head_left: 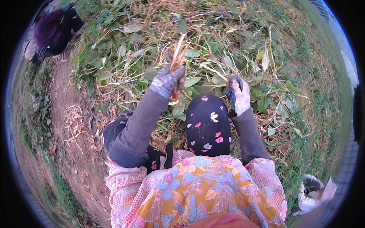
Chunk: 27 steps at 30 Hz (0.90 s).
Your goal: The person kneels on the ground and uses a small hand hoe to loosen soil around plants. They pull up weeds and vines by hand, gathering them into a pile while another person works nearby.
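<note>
My left hand [169, 80], in a grey knitted glove, is closed around a bunch of long, dry brown bean pods [177, 57]; their ends stick out above and below the fist. My right hand [239, 93], in a white and dark glove, has its fingers bent together at the end of a pale, dry pod [213, 71] pointing up and left among the vines. Something blue shows under its fingers, too hidden to name. Both hands are over a tangle of leafy bean vines [192, 53], just past my knees.
A small heap of dry pods [75, 123] lies on the bare soil path [62, 95] at left. Another person [57, 32] is bent down at the far left. A white and dark bag-like thing [313, 192] rests on the grass at lower right.
</note>
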Tool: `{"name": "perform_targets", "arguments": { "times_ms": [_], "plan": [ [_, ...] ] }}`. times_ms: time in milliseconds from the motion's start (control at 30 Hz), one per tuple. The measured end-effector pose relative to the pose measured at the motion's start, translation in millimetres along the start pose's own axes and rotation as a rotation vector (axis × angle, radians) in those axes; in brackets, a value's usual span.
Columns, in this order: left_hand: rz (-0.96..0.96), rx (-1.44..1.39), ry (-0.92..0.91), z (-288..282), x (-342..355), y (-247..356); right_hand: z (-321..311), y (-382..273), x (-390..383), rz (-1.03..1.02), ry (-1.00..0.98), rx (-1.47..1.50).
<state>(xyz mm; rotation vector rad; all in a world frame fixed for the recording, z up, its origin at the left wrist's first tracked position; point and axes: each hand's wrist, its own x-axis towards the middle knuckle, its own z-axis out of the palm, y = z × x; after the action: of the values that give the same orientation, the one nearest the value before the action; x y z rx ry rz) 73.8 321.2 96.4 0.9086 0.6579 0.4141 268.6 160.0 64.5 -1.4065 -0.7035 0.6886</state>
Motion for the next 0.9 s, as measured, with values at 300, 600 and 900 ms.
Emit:
{"name": "perform_targets", "arguments": {
  "times_ms": [300,600,900],
  "plan": [
    [0.018,-0.393,-0.177,-28.2,27.5,-29.3,127.9,-90.6,11.4,-0.618,-0.401,-0.617],
    [-0.285,-0.429,-0.096,-6.0,6.4,-45.0,138.1,-48.3,-39.9,-0.760,-0.789,-0.702],
    [-0.376,-0.128,-0.298,-43.8,22.7,-55.0,103.1,-56.0,-53.9,-0.618,-0.717,-0.756]
  ]
}}
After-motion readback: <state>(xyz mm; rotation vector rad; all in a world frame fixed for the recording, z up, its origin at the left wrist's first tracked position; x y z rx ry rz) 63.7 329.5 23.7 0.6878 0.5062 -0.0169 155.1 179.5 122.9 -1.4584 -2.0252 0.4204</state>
